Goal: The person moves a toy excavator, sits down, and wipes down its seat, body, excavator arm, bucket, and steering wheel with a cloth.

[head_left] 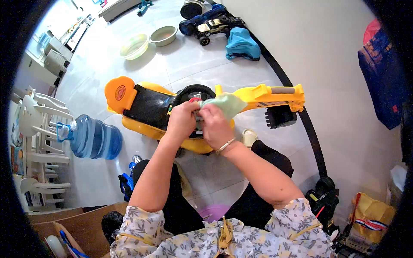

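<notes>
A yellow ride-on toy excavator (189, 148) stands in front of me, with a black seat (148, 105) and a black steering wheel (183, 94). Over the wheel, my right hand (216, 129) is closed on a pale green cloth (229, 104), whose loose part spreads toward the yellow digger arm (262, 93). Closed and almost touching it, my left hand (182, 119) has its fingertips by the cloth's edge. A small red part (195, 99) shows just beyond those fingertips. Whatever the left fingers grip is hidden.
On the left are a large blue water bottle (97, 136) and white chairs (36, 116). Two basins (163, 36), toy vehicles (211, 28) and a blue bag (243, 43) lie farther off. A pink-purple stool (213, 212) is between my legs; a cardboard box (81, 228) is at lower left.
</notes>
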Available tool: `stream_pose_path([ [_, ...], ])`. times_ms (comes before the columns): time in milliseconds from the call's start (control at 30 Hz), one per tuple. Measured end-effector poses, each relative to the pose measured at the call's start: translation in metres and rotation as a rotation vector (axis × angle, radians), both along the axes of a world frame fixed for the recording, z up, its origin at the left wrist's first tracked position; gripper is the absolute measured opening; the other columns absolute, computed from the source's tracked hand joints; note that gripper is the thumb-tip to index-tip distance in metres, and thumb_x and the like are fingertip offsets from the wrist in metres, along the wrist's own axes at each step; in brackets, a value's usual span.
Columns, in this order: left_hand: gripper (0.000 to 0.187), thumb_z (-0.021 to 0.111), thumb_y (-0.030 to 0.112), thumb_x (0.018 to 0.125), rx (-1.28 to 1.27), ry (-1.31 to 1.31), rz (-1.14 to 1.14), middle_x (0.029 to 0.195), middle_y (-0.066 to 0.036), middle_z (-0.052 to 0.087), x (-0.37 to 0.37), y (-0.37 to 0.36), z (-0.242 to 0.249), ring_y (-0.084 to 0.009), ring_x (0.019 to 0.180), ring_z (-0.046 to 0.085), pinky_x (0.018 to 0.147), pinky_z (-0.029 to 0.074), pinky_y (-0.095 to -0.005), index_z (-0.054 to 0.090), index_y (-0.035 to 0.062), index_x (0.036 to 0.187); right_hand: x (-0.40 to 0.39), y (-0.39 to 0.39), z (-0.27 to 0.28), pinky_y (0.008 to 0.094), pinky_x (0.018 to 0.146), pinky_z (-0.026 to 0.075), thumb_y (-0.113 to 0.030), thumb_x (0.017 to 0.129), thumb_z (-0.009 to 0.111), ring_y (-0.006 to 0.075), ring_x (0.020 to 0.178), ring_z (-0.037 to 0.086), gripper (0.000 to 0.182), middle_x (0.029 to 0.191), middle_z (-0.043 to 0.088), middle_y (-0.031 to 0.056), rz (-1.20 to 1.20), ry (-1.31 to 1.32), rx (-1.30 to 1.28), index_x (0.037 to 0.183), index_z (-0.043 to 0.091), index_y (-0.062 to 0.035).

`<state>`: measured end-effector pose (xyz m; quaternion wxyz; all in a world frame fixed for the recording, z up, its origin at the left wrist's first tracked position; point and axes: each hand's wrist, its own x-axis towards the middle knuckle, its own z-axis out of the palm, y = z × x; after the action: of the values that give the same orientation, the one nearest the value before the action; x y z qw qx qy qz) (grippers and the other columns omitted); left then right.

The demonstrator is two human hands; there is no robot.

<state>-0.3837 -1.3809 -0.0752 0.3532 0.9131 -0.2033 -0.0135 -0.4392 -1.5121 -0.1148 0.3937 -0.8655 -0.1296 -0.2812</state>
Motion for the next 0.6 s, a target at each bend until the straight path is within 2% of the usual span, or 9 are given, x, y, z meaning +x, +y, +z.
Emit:
stream_pose_path([
  [67,0.025,0.054,0.003,0.079,0.27,-0.129,-0.15,0.101,-0.014,0.065,-0.003,0.01,-0.008,-0.0326,0.09,0.064,0.079,0.051,-0.0375,0.069,0.0062,0.099,-0.002,0.014,-0.012,0.0406,0.086,0.045,0.001,0.076,0.051,0.0355,0.097,0.053,0.022,0.105,0.055,0.0178,0.019,0.116,-0.114,0.097,0.058,0.0021],
  [100,0.021,0.055,0.007,0.08,0.308,-0.193,-0.153,0.099,-0.011,0.062,-0.004,0.01,-0.012,-0.0322,0.09,0.063,0.077,0.051,-0.0404,0.069,0.0073,0.095,-0.004,0.017,-0.012,0.0412,0.087,0.046,-0.001,0.077,0.052,0.0331,0.1,0.053,0.024,0.108,0.055,0.0169,0.007,0.121,-0.167,0.1,0.059,0.0016],
  [200,0.02,0.055,0.007,0.079,0.434,-0.195,-0.117,0.097,-0.009,0.061,-0.007,0.014,-0.011,-0.0299,0.09,0.063,0.078,0.052,-0.0391,0.07,0.0096,0.094,-0.009,0.017,-0.004,0.0418,0.089,0.046,-0.005,0.078,0.053,0.0319,0.103,0.053,0.028,0.111,0.054,0.0158,-0.03,0.214,-0.314,0.106,0.06,-0.0045],
  [300,0.02,0.055,0.009,0.079,0.471,-0.315,-0.111,0.095,-0.006,0.061,-0.011,0.018,-0.009,-0.027,0.088,0.064,0.075,0.053,-0.0381,0.07,0.0119,0.093,-0.015,0.013,-0.002,0.0429,0.088,0.047,-0.008,0.079,0.055,0.0321,0.104,0.052,0.031,0.111,0.054,0.0132,-0.107,0.139,-0.375,0.11,0.061,-0.0132],
  [333,0.02,0.055,0.009,0.079,0.465,-0.309,-0.105,0.095,-0.006,0.061,-0.011,0.019,-0.009,-0.027,0.088,0.064,0.075,0.053,-0.0381,0.07,0.0119,0.093,-0.015,0.013,-0.006,0.0429,0.088,0.047,-0.008,0.079,0.055,0.0321,0.104,0.052,0.031,0.111,0.054,0.0132,-0.1,0.142,-0.381,0.11,0.061,-0.0132],
  [400,0.021,0.056,0.01,0.078,0.467,-0.359,-0.099,0.095,-0.004,0.062,-0.01,0.022,-0.006,-0.0245,0.085,0.064,0.072,0.053,-0.0374,0.071,0.0144,0.093,-0.012,0.014,-0.011,0.044,0.086,0.048,-0.01,0.08,0.056,0.0344,0.103,0.052,0.032,0.106,0.057,0.0111,-0.119,0.167,-0.256,0.11,0.062,-0.0183],
  [467,0.02,0.058,0.013,0.077,0.485,-0.386,-0.068,0.092,-0.004,0.062,-0.01,0.026,-0.004,-0.0237,0.085,0.064,0.07,0.053,-0.0373,0.072,0.0166,0.091,-0.01,0.017,-0.014,0.0437,0.084,0.048,-0.006,0.078,0.055,0.0343,0.101,0.053,0.032,0.105,0.057,0.0111,-0.077,0.171,-0.2,0.108,0.062,-0.0141],
  [533,0.013,0.06,0.012,0.076,0.508,-0.279,0.013,0.089,-0.006,0.06,-0.014,0.028,0.006,-0.0247,0.085,0.064,0.07,0.053,-0.0383,0.071,0.0124,0.083,-0.007,0.022,-0.023,0.0423,0.085,0.048,0.0,0.076,0.054,0.0342,0.1,0.053,0.033,0.106,0.056,0.0126,0.038,0.191,-0.041,0.106,0.062,-0.0109],
  [600,0.016,0.061,0.013,0.075,0.501,-0.233,0.033,0.09,-0.007,0.061,-0.015,0.038,0.001,-0.0249,0.085,0.064,0.074,0.052,-0.0383,0.072,0.0125,0.088,-0.008,0.033,-0.025,0.0412,0.085,0.047,0.004,0.074,0.052,0.0336,0.098,0.054,0.034,0.105,0.055,0.0125,0.051,0.171,0.003,0.103,0.062,-0.0087],
])
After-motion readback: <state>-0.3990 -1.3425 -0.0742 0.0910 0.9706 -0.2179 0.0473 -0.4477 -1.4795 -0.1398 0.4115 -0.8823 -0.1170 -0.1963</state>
